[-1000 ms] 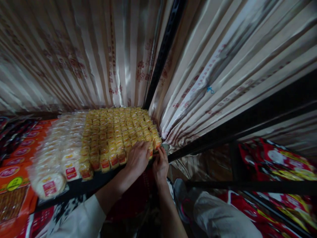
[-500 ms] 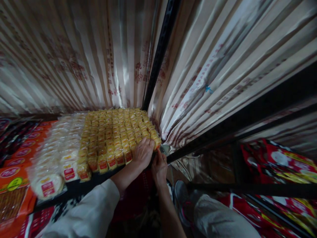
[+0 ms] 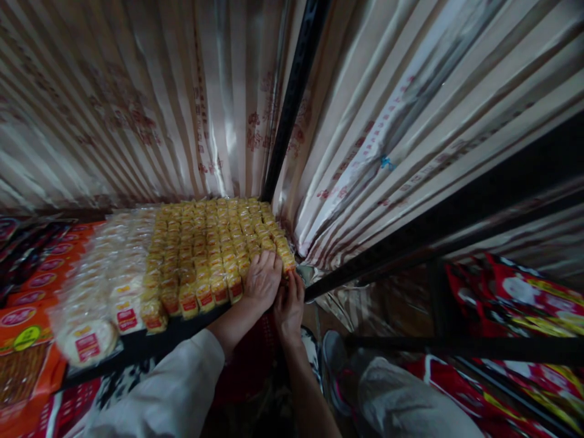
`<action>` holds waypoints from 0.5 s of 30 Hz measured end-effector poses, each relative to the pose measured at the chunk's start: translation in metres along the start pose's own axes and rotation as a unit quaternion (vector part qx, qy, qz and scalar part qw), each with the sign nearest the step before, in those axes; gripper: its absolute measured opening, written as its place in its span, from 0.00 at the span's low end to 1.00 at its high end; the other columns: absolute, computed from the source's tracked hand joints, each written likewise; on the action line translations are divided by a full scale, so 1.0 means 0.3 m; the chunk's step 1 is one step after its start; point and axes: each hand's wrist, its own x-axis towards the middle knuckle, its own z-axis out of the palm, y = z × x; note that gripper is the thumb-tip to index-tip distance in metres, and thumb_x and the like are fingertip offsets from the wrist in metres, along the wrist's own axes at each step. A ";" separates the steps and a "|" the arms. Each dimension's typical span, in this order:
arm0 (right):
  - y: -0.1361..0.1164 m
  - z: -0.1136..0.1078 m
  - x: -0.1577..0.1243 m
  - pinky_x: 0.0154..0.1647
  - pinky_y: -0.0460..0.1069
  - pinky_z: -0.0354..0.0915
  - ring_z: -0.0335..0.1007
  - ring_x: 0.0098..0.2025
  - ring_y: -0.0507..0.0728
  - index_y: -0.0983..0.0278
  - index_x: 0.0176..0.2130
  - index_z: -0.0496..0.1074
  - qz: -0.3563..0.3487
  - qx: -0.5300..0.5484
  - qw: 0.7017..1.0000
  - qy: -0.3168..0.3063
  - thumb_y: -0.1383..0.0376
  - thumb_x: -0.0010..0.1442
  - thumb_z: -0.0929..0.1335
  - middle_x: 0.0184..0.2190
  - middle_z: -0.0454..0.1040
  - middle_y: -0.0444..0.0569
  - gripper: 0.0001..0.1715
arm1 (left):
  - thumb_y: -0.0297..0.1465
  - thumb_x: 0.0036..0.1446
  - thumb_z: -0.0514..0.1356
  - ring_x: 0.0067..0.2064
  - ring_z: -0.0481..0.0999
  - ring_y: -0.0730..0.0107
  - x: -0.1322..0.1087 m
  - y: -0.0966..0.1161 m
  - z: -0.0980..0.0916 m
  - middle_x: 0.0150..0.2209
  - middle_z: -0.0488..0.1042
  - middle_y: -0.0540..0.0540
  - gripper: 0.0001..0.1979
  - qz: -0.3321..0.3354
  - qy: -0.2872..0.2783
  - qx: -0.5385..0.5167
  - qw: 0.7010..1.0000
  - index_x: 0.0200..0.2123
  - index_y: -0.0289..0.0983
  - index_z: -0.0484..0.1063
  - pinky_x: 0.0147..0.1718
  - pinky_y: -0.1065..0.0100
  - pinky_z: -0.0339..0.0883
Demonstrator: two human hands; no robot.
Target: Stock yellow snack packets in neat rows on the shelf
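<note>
Several rows of small yellow snack packets (image 3: pixel 210 249) in clear wrap stand packed together on the shelf. At their front right corner, my left hand (image 3: pixel 262 280) lies over the front of a row, fingers curled down and gripping packets beneath. My right hand (image 3: pixel 289 307) is beside it and slightly lower, fingers bent up against the front packet of the rightmost row (image 3: pixel 286 258). The packets under both hands are partly hidden. Left of the yellow rows stand white round crackers (image 3: pixel 89 344) in clear packs.
Orange snack bags (image 3: pixel 22 328) lie at the far left of the shelf. A black upright post (image 3: pixel 292 97) rises at the back corner before pleated curtains (image 3: pixel 219 109). A dark rail (image 3: pixel 410 243) runs along the right. Red bags (image 3: pixel 538 298) lie on shelving at right.
My right hand has shifted a little to the left, closer to my left hand, and its fingers now reach up at the end packet. The left hand has barely moved.
</note>
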 end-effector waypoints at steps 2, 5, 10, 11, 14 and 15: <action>0.004 0.001 0.005 0.55 0.60 0.61 0.56 0.58 0.60 0.66 0.58 0.58 -0.004 -0.003 1.000 -0.009 0.68 0.63 0.55 0.55 0.58 0.59 0.24 | 0.25 0.59 0.49 0.43 0.66 0.60 0.000 -0.001 0.000 0.38 0.70 0.43 0.09 -0.002 -0.001 0.000 1.000 0.39 0.33 0.67 0.42 0.61 0.61; 0.008 -0.002 0.015 0.54 0.58 0.62 0.57 0.57 0.59 0.65 0.56 0.61 -0.001 0.003 1.000 -0.025 0.69 0.62 0.55 0.54 0.59 0.58 0.24 | 0.26 0.60 0.48 0.48 0.66 0.60 -0.009 0.005 -0.005 0.45 0.69 0.40 0.12 -0.011 0.023 -0.019 1.000 0.45 0.33 0.65 0.46 0.60 0.60; -0.013 -0.026 0.007 0.52 0.58 0.60 0.58 0.53 0.60 0.67 0.53 0.60 0.002 0.021 1.000 -0.011 0.66 0.63 0.56 0.51 0.61 0.60 0.20 | 0.30 0.60 0.50 0.48 0.67 0.63 -0.157 0.020 -0.003 0.44 0.72 0.44 0.11 0.073 0.060 -0.134 0.987 0.44 0.37 0.67 0.47 0.62 0.62; -0.022 -0.032 -0.006 0.51 0.58 0.61 0.59 0.51 0.60 0.66 0.51 0.62 0.011 0.019 1.000 -0.004 0.65 0.63 0.56 0.48 0.62 0.59 0.18 | 0.30 0.60 0.50 0.46 0.69 0.64 -0.217 0.022 0.001 0.41 0.73 0.45 0.10 0.090 0.058 -0.162 0.981 0.42 0.37 0.68 0.45 0.63 0.64; -0.055 -0.049 -0.087 0.44 0.55 0.64 0.63 0.43 0.59 0.64 0.43 0.64 0.028 0.022 0.999 0.003 0.63 0.62 0.59 0.39 0.66 0.54 0.11 | 0.27 0.58 0.49 0.38 0.71 0.67 -0.435 0.012 0.018 0.37 0.74 0.44 0.10 0.097 0.035 -0.235 0.967 0.39 0.37 0.69 0.37 0.66 0.68; -0.070 -0.052 -0.129 0.42 0.54 0.64 0.64 0.41 0.58 0.64 0.41 0.64 0.029 0.030 0.999 -0.010 0.62 0.62 0.59 0.36 0.66 0.52 0.09 | 0.26 0.58 0.48 0.37 0.72 0.68 -0.510 0.002 0.027 0.37 0.74 0.44 0.12 0.087 0.018 -0.257 0.962 0.40 0.36 0.69 0.36 0.67 0.68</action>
